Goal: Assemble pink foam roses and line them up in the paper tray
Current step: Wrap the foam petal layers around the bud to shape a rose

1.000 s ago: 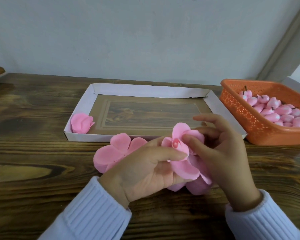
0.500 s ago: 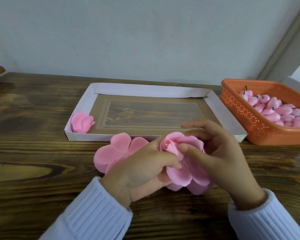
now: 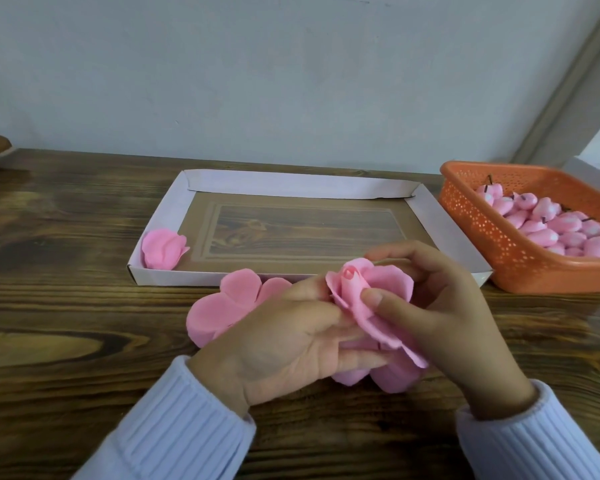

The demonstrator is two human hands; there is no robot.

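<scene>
foam rose [image 3: 392, 289]: axis near vertical in frame, bud tip up | pink, petals half-wrapped | left hand [image 3: 284, 341] and right hand [image 3: 444, 306] fingers both pinching it, frame centre

Orange basket [image 3: 492, 244] cut by right edge; petal stack [image 3: 222, 306] half hidden behind left hand [image 3: 278, 344].

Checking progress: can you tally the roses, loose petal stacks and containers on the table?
Roses: 2 (finished rose in the paper tray; unfinished rose held by left hand and right hand)
Petal stacks: 1 (petal stack)
Containers: 2 (paper tray, orange basket)
Total: 5
</scene>
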